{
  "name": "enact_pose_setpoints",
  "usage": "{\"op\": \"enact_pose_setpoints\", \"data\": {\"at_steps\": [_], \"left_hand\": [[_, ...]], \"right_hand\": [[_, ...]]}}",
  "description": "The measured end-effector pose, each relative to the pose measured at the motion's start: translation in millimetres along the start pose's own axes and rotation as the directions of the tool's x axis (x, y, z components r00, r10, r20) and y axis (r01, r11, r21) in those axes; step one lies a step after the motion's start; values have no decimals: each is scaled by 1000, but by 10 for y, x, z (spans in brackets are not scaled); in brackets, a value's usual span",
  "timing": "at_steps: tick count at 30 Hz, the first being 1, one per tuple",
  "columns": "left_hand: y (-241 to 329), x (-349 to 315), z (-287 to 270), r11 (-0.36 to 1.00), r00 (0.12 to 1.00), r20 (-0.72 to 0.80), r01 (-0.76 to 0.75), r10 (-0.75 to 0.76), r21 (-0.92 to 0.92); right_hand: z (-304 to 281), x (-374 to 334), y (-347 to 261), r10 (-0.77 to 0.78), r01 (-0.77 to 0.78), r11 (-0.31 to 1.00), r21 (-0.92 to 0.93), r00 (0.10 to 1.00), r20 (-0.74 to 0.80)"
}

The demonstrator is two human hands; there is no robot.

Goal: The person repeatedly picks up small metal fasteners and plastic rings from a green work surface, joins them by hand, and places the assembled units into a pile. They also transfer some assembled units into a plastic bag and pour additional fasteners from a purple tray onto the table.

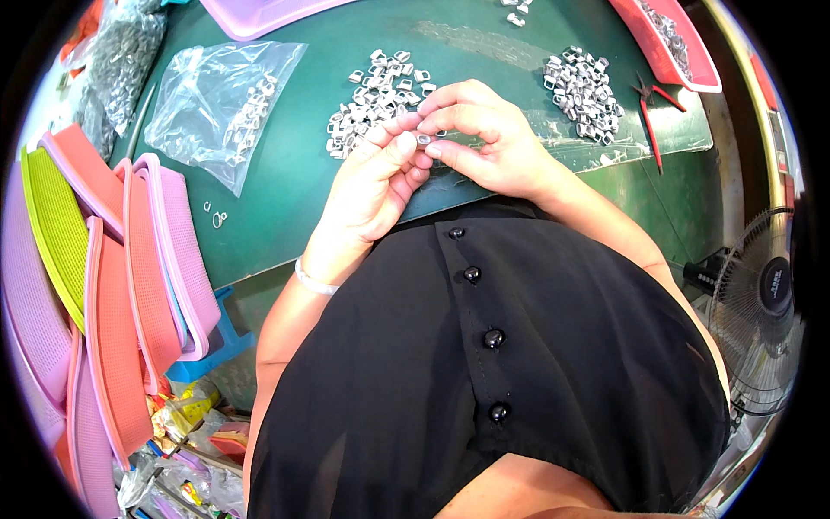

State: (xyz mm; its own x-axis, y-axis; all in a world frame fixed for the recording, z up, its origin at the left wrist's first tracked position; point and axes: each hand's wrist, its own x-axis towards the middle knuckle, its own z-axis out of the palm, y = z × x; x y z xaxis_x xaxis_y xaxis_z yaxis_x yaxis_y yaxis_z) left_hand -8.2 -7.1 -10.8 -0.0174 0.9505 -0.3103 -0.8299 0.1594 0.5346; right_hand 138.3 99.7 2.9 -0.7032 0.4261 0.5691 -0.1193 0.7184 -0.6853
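Observation:
Between the fingertips of both hands is a small silver metal ring-shaped piece [423,139], held just over the near edge of the green table [285,208]. My left hand [380,173] pinches it from the left with thumb and fingers. My right hand [484,134] closes on it from the right, thumb and forefinger meeting at it. Right behind my hands lies a loose pile of similar silver metal pieces [380,91], partly hidden by my left fingers. A second pile of such pieces [584,95] rests farther right.
Red-handled pliers [650,117] lie by the right table edge, near a pink tray [683,52] of metal parts. A clear plastic bag [220,104] with metal pieces is on the left. Stacked coloured baskets [112,285] crowd the left side; a fan [761,303] stands at right.

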Motion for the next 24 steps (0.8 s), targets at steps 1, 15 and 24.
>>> {"op": "enact_pose_setpoints", "data": {"at_steps": [1,15,24], "left_hand": [[-2,2,1,1000,1000,3,10,-10,2],[-52,34,66,990,997,0,75,-75,121],[-73,54,50,984,994,-3,110,-111,139]], "right_hand": [[3,-10,-1,6,-6,1000,1,1000,-5],[-27,-144,40,144,-141,981,130,989,-15],[-75,-169,63,240,-256,932,258,966,92]]}}
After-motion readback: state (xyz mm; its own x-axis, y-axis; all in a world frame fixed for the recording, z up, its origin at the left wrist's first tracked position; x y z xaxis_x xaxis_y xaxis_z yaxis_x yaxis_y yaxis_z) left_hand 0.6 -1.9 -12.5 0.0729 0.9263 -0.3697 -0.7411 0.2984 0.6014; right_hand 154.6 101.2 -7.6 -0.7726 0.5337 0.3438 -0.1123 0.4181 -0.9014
